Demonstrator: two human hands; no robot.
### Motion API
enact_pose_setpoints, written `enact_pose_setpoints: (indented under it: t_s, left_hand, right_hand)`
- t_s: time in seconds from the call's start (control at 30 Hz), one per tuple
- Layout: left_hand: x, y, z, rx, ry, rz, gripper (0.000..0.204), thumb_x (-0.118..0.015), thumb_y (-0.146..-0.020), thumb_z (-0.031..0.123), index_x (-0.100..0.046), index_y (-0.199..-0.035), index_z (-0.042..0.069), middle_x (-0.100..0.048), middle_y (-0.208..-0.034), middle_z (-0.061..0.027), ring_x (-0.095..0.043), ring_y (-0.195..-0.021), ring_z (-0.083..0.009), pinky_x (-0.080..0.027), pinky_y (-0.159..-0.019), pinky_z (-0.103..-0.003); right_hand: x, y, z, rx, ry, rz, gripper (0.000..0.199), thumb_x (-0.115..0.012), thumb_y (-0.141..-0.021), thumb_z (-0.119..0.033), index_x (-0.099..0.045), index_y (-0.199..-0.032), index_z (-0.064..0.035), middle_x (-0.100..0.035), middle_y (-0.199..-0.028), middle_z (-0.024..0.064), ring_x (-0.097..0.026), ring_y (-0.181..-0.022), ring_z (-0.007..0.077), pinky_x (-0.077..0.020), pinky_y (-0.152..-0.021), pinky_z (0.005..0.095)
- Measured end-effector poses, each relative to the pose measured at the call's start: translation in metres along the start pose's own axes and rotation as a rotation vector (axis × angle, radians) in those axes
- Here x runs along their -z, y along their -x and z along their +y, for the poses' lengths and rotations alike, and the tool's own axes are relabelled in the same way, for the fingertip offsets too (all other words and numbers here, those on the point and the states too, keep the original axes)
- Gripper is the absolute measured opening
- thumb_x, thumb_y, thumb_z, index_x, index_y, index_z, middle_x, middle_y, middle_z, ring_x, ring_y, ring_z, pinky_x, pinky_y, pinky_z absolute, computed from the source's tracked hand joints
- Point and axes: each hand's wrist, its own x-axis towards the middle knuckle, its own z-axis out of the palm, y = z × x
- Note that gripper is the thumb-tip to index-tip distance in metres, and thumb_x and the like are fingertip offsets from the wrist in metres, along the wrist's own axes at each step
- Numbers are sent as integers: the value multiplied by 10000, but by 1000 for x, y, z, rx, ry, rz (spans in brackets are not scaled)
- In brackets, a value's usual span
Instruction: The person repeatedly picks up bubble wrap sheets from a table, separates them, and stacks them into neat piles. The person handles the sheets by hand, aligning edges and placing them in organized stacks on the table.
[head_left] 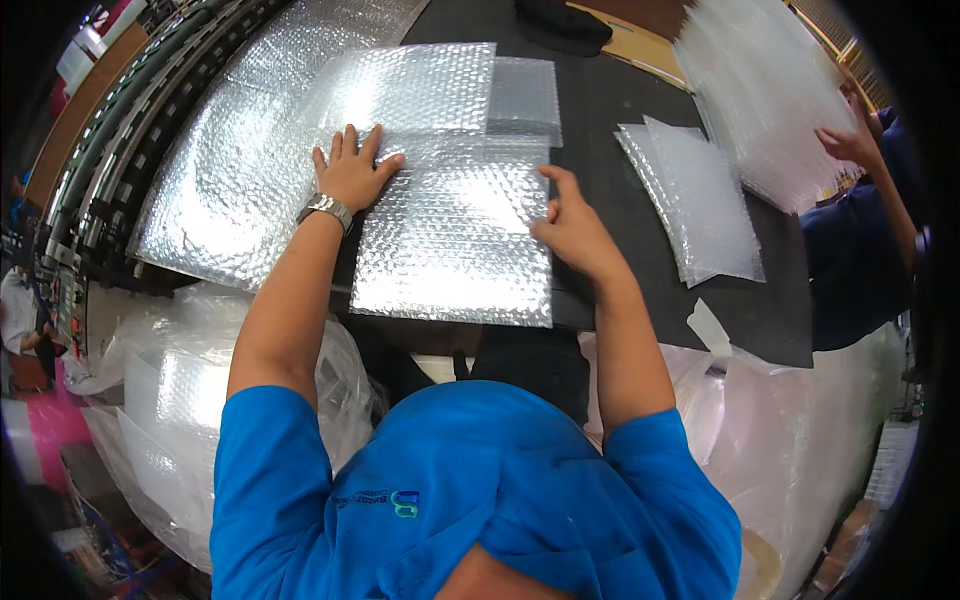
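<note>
Before me on the dark table lies a bubble wrap sheet or pouch (455,245), its near edge at the table's front. Under and beyond it are further bubble wrap pieces (410,85), overlapping. My left hand (355,175), with a metal watch on the wrist, lies flat with fingers spread at the sheet's upper left. At its right edge is my right hand (580,235), index finger stretched out and the thumb apart from it, touching the edge. I see nothing gripped in it.
A long bubble wrap web (220,190) comes off a roller machine (105,150) at left. To the right lie a few bubble wrap pouches (695,205). A co-worker's hand (850,145) is at a tall stack of bubble wrap (765,100). Plastic bags (160,400) hang below.
</note>
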Motion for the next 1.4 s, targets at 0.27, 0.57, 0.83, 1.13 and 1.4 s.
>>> enact_pose_setpoints:
  t_s: [0.27,0.57,0.83,1.13,1.4]
  left_hand:
    - [-4,19,15,-32,46,33,653,-307,-794,643,-286,-1328,268,-219,-1388,-159,-189,-1289,-311,-95,-1012,-533]
    - [8,78,35,-213,71,14,625,-385,-798,592,-323,-1312,241,-246,-1373,-166,-207,-1279,-315,-116,-1009,-533]
    - [72,152,-16,-337,439,135,367,-457,-862,309,-489,-1132,63,-417,-1228,-181,-402,-1138,-313,-308,-954,-399]
    - [122,367,-65,140,498,-725,497,-585,-754,443,-539,-1061,54,-554,-957,-139,-526,-885,-286,-418,-804,-365]
    - [69,396,-14,83,-27,-326,245,-596,-731,159,-561,-970,121,-498,-978,-77,-457,-1007,-267,-277,-937,-528]
  right_hand:
    - [115,107,-12,236,-432,258,679,-620,-629,-51,-359,-1255,-59,-454,-911,43,-480,-684,75,-430,-625,198]
    - [141,33,-11,366,-493,274,581,-587,-770,-115,-323,-1282,-35,-553,-993,116,-543,-828,162,-448,-738,276]
    - [39,-127,-17,270,614,-19,834,-650,-668,-471,-318,-1297,-35,-389,-1256,231,-384,-1164,319,-305,-969,395]
    - [-6,-162,28,210,541,9,788,-519,-725,-589,-356,-1295,-69,-327,-1336,167,-275,-1253,291,-186,-1027,393]
    - [-2,-145,30,292,417,-30,740,-522,-757,-553,-388,-1266,-32,-353,-1307,195,-307,-1232,299,-227,-1010,385]
